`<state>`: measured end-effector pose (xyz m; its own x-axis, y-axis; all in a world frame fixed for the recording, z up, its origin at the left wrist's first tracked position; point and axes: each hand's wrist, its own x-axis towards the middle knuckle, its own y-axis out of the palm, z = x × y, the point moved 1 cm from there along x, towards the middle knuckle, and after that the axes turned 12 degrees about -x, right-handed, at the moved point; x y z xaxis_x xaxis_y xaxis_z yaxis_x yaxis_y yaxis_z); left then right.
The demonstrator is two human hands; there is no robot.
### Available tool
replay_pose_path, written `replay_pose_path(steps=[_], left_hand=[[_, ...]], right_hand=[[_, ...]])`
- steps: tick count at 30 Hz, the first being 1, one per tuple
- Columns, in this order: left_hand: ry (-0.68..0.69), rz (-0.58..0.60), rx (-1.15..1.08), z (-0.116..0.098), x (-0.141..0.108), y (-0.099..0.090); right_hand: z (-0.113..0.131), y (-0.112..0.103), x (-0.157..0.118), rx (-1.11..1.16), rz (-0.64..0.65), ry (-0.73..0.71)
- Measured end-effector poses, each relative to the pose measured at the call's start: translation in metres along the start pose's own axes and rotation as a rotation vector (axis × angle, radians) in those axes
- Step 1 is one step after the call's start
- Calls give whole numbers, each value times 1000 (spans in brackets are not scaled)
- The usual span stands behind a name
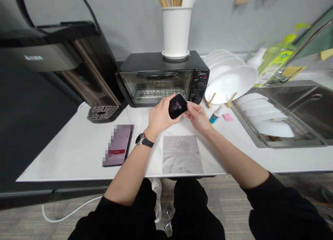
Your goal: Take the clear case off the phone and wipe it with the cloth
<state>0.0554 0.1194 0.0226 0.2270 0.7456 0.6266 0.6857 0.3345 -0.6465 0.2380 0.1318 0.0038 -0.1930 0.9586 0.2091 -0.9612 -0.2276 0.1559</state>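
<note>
I hold a black phone (178, 106) at the center of the frame, just above the counter, its screen lit and showing 13:10. My left hand (161, 116) cups its lower edge, with the fingers curled closed around it. My right hand (198, 117) comes in from the right, and its fingertips (189, 106) pinch the phone's right side, so both hands have hold of it. A wristwatch (144, 140) sits on my left wrist.

Directly behind the phone is a black toaster oven (156, 80) on a white counter (65, 167). A white cup (176, 31) of wooden chopsticks stands on top of the oven. Below my hands lies a gray square of cloth (182, 155). To its left is a dark flat device (118, 145), its surface pixelated. At the left, a black coffee machine (85, 69) looms. To the right of my right hand are a small bottle (216, 115) and a pink sticky note (228, 117). White plates (230, 82) stand in a wooden rack, and more white plates (262, 115) stand in a wire rack inside a steel sink (304, 97) at the right edge.
</note>
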Motion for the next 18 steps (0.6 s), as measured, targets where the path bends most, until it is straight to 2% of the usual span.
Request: replay_pose_path(steps=[12, 18], left_hand=[[-30, 88, -90, -6, 4, -6], [-41, 120, -141, -6, 6, -12]], right_hand=[[-9, -3, 0, 130, 21, 92], [-11, -1, -2, 227, 96, 138]])
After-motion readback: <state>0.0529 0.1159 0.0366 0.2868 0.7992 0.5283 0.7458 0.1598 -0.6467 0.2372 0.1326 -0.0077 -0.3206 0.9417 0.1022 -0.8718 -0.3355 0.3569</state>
